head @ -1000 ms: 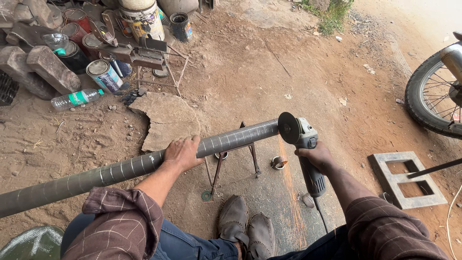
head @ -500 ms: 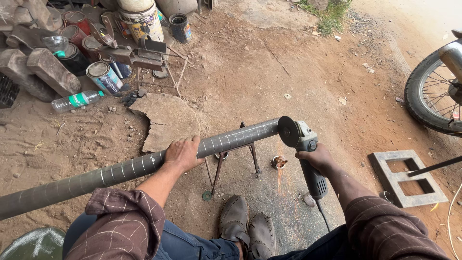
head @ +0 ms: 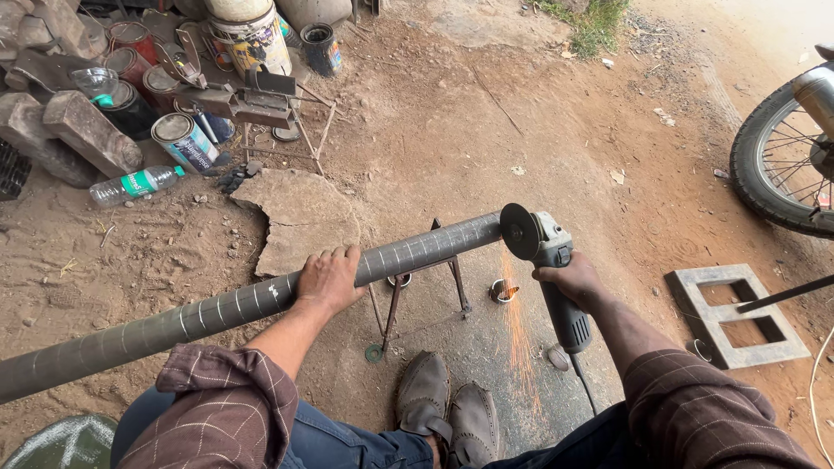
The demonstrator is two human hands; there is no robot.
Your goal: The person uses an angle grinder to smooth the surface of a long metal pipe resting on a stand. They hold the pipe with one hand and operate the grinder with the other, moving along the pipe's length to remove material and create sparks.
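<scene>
The long grey pipe (head: 261, 300) lies on a small metal stand (head: 417, 291), its long axis running from 8 o'clock to 2 o'clock. The left hand (head: 328, 280) presses on top of the pipe, fingers curled over it. The right hand (head: 569, 280) is closed around an angle grinder (head: 547, 260), nearer to the pipe's end. The disc (head: 519, 231) touches that end at 3 o'clock of the left hand, and sparks (head: 519, 330) fall down.
</scene>
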